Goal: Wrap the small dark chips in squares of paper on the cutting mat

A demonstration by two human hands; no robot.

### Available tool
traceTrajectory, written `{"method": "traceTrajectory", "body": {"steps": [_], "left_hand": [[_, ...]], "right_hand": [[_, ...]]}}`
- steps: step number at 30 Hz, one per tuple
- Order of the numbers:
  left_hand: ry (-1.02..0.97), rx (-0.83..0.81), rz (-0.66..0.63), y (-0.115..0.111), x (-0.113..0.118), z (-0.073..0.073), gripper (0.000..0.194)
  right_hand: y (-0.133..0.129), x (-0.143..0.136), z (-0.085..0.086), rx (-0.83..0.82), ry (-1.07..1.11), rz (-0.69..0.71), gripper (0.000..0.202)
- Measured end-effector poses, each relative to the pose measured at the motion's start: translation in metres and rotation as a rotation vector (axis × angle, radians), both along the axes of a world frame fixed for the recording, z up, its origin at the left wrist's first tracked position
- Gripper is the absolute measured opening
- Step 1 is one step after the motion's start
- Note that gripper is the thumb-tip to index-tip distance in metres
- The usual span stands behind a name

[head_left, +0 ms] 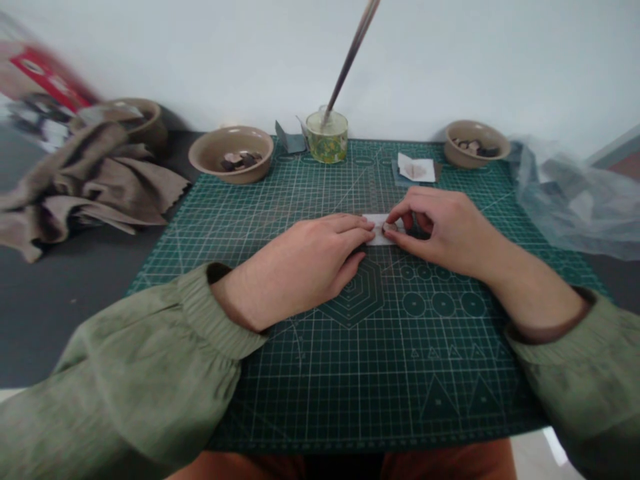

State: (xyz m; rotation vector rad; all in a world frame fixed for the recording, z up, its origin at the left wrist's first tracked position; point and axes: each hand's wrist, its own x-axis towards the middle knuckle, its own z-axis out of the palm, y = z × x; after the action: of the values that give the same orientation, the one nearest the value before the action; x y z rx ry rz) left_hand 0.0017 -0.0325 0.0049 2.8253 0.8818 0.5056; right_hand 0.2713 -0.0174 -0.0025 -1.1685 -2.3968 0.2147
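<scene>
A small white sheet (376, 236) lies on the green cutting mat (345, 373), between my two hands. My left hand (313, 257) rests flat over the sheet's left end, its fingers stretched out and touching it. Above the sheet, my right hand (440, 230) pinches a small round brown piece (389, 228) between thumb and fingertips. The piece is at the surface of the sheet; whether it is stone or wood I cannot tell. My right fingers cover part of the sheet's right end.
Two tan bowls, left (200, 148) and right (453, 153), hold small dark and pale pieces. Between them stands a patterned glass cup (327, 143) with a long thin stick (353, 53). A white folded paper (417, 168), clear plastic (560, 200) and brown cloth (115, 177) lie around.
</scene>
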Motion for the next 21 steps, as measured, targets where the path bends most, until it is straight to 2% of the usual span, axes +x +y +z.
{"method": "traceTrajectory", "body": {"steps": [9,14,18,21], "left_hand": [[0.028,0.057,-0.007,-0.0030,-0.0025,-0.0004,0.040],[0.059,0.096,-0.020,-0.0032,-0.0037,-0.0005,0.044],[0.082,0.101,-0.028,-0.0031,-0.0044,-0.0005,0.045],[0.109,0.095,-0.035,-0.0029,-0.0052,-0.0001,0.046]], "right_hand": [[0.0030,-0.0055,-0.0076,-0.004,0.034,0.044,0.009],[0.0053,-0.0029,-0.0106,0.014,0.046,0.021,0.010],[0.0051,-0.0014,-0.0103,-0.007,0.065,0.062,0.010],[0.0050,-0.0006,-0.0089,-0.012,0.058,0.043,0.011]]}}
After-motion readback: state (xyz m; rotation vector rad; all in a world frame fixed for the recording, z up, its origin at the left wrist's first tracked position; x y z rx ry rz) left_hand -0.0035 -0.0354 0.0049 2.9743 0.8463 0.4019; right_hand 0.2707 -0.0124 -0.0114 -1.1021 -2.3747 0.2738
